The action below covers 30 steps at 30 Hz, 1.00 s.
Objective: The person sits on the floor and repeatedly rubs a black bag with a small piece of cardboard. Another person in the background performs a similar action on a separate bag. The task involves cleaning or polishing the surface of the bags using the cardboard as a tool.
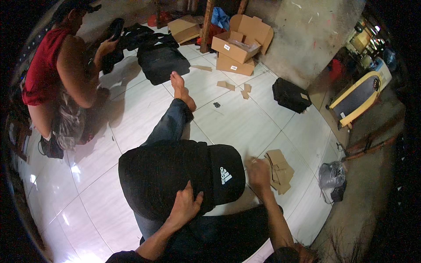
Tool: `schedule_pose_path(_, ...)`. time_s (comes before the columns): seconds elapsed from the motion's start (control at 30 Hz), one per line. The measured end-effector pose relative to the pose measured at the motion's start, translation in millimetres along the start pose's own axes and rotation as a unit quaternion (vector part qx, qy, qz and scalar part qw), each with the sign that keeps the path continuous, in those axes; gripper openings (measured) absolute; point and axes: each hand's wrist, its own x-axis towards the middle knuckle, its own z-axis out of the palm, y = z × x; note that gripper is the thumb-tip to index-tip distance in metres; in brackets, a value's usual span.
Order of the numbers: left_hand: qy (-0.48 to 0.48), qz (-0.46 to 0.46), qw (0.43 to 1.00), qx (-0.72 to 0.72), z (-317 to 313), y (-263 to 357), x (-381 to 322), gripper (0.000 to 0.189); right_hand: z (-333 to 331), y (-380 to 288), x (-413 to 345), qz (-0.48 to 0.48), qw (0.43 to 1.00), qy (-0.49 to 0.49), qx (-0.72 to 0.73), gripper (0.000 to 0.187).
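A black fabric bag (158, 174) lies across my lap and leg, its rounded end flap bearing a white Adidas logo. My left hand (185, 205) holds the bag on its near side, index finger and thumb stretched over the fabric. Beyond the flap's right end, my right hand (258, 174) is blurred by motion, apart from the bag. It is close to a small pile of flat brown cardboard pieces (281, 169) on the floor. Whether its fingers hold anything cannot be made out.
A person in red (46, 65) crouches at left, holding a dark item. Black fabric goods (161, 62) lie beyond my bare foot. Cardboard boxes (235, 49) stand at the back. Another black item (291, 95), a yellow-rimmed object (358, 98) and a plastic-wrapped bundle (332, 176) are at right.
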Motion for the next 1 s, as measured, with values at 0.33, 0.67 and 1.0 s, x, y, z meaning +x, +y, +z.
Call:
schedule_pose_path(0.33,-0.011,-0.014,1.0,-0.01,-0.5,0.7,0.2,0.056,14.1,-40.0,-27.6,-0.176,0.971,-0.158,-0.028,0.042)
schedule_pose_path(0.67,0.001,-0.006,1.0,0.012,-1.1,1.8,0.4,0.06,-13.7,-106.5,-11.9,0.0,0.948,-0.064,0.312,0.039)
schedule_pose_path(1.0,-0.044,-0.139,0.989,-0.006,1.7,15.3,4.1,0.055,23.8,-145.2,-53.4,0.286,0.786,-0.086,0.542,0.033)
